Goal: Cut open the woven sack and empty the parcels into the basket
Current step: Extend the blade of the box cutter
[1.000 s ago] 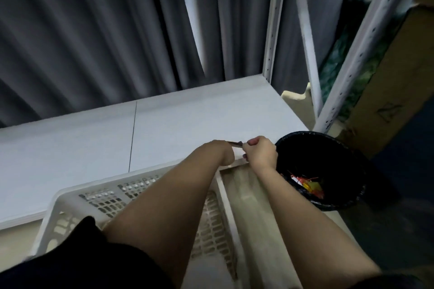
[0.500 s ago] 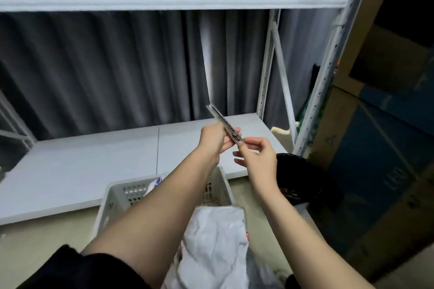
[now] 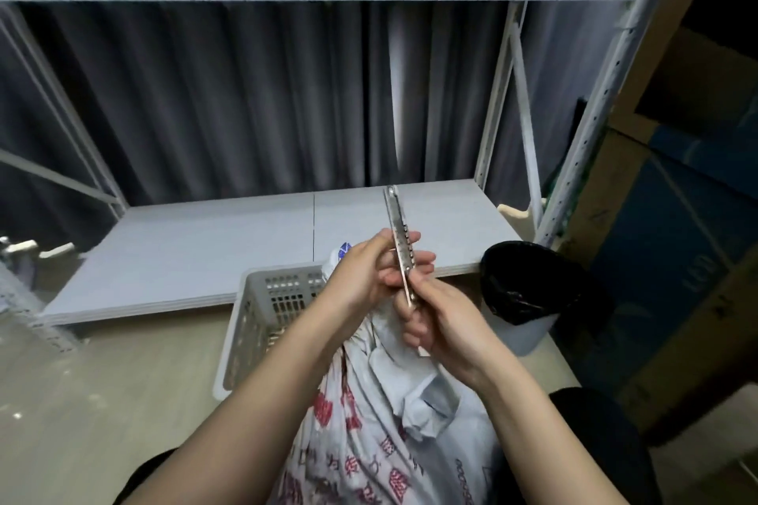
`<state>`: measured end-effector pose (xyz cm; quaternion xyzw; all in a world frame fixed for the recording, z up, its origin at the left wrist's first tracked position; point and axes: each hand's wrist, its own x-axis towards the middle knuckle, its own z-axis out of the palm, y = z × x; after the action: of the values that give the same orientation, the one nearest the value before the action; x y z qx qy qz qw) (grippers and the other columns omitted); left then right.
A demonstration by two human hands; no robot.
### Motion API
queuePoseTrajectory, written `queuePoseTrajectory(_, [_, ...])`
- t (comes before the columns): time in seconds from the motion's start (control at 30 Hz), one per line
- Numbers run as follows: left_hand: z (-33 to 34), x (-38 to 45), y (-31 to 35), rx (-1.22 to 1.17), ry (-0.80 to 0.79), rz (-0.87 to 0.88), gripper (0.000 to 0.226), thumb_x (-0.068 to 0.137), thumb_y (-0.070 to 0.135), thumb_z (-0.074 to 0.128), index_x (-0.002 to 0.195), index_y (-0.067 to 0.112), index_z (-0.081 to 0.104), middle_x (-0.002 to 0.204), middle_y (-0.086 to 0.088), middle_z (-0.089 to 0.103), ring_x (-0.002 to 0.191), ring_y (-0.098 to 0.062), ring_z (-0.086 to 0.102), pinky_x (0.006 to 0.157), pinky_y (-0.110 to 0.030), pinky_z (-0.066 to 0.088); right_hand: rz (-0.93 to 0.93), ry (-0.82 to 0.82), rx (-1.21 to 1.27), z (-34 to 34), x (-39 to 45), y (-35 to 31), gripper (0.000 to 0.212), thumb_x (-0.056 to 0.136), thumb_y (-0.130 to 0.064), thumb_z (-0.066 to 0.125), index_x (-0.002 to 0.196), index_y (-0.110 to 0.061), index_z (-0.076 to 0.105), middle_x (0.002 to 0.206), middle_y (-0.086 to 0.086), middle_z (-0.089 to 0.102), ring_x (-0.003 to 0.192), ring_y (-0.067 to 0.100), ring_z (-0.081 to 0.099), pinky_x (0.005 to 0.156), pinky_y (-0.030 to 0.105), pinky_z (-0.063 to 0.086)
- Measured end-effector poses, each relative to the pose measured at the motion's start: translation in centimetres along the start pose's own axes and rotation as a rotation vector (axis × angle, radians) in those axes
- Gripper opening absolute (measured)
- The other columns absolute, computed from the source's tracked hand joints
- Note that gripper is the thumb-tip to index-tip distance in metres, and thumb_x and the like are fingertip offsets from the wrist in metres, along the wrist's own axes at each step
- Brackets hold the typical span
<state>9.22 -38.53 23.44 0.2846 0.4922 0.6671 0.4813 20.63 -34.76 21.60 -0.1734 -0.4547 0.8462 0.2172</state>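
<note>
My right grip (image 3: 441, 324) is clamped around the lower end of a slim metal utility knife (image 3: 400, 246), and my left grip (image 3: 369, 270) closes on its middle, so it stands nearly upright, tip toward 12 o'clock. Directly under both grips, toward 6 o'clock, lies the white woven sack (image 3: 385, 439) with red print, its bunched top resting against the grey slotted basket (image 3: 262, 324). At 3 o'clock stands a black-lined bin (image 3: 529, 291), and at 12 o'clock the white shelf (image 3: 246, 242) runs before a grey curtain (image 3: 229, 102).
</note>
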Motion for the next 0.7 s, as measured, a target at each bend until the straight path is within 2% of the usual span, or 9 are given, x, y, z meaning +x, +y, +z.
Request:
queuePoseTrajectory(0.07, [-0.2,-1.1,-0.4,-0.028,-0.001,0.034,0.043,0.103,0.031,0.026,0.11,0.006,0.061,0.071,-0.009,0.065,0.068,-0.018,0.068,0.063,-0.022,0.054,0.012,-0.058,0.028,0.9,-0.7,1.0,0.026,0.098,-0.026,0.038,0.093,-0.01,0.057,0.052,0.0,0.033,0.037,0.007,0.026,0.036,0.018,0.03])
queuePoseTrajectory(0.17, [-0.1,-2.2,-1.1,-0.115,0.022,0.066,0.046,0.102,0.036,0.023,0.084,0.008,0.055,0.055,-0.004,0.053,0.057,-0.019,0.058,0.063,-0.028,0.047,0.022,-0.097,0.123,2.1,-1.4,2.4,0.023,0.096,-0.027,0.038,0.097,-0.011,0.053,0.05,-0.002,0.027,0.034,0.006,0.023,0.033,0.015,0.028])
queuePoseTrajectory(0.27, [-0.3,-2.7,-2.0,-0.131,0.014,0.104,0.047,0.101,0.039,0.02,0.07,0.011,0.044,0.055,-0.006,0.05,0.056,-0.021,0.057,0.06,-0.028,0.047,-0.025,-0.116,0.074,2.0,-1.9,3.7,0.024,0.092,-0.03,0.039,0.096,-0.008,0.049,0.046,0.0,0.031,0.03,0.007,0.026,0.033,0.016,0.033])
queuePoseTrajectory(0.37, [-0.5,-3.0,-2.6,-0.15,0.029,0.146,0.049,0.101,0.037,0.019,0.066,0.009,0.039,0.052,-0.008,0.047,0.052,-0.023,0.056,0.057,-0.026,0.046,-0.049,-0.125,-0.13,1.8,-2.2,4.4,0.026,0.09,-0.035,0.038,0.089,-0.008,0.041,0.044,0.004,0.046,0.03,0.013,0.044,0.037,0.02,0.043])
queuePoseTrajectory(0.43, [-0.6,-3.2,-3.1,-0.113,0.054,0.195,0.05,0.101,0.036,0.019,0.065,0.009,0.04,0.051,-0.008,0.047,0.051,-0.023,0.055,0.056,-0.024,0.046,-0.053,-0.083,-0.199,2.0,-2.4,4.7,0.025,0.093,-0.033,0.039,0.087,-0.009,0.04,0.044,0.006,0.05,0.032,0.015,0.048,0.038,0.02,0.043])
queuePoseTrajectory(0.57, [-0.9,-3.6,-3.9,-0.017,0.093,0.274,0.05,0.097,0.043,0.029,0.061,0.011,0.042,0.053,-0.006,0.048,0.051,-0.022,0.055,0.055,-0.023,0.046,-0.1,0.027,-0.244,2.6,-2.3,5.9,0.023,0.101,-0.024,0.036,0.082,-0.012,0.044,0.042,0.003,0.044,0.03,0.012,0.04,0.035,0.019,0.037])
queuePoseTrajectory(0.7, [-1.5,-3.6,-4.0,0.089,0.097,0.296,0.048,0.09,0.047,0.029,0.059,0.013,0.044,0.058,-0.007,0.052,0.054,-0.022,0.055,0.059,-0.03,0.044,-0.118,0.02,-0.24,2.8,-2.0,6.3,0.023,0.1,-0.027,0.036,0.083,-0.014,0.046,0.042,0.002,0.041,0.031,0.011,0.037,0.035,0.02,0.031])
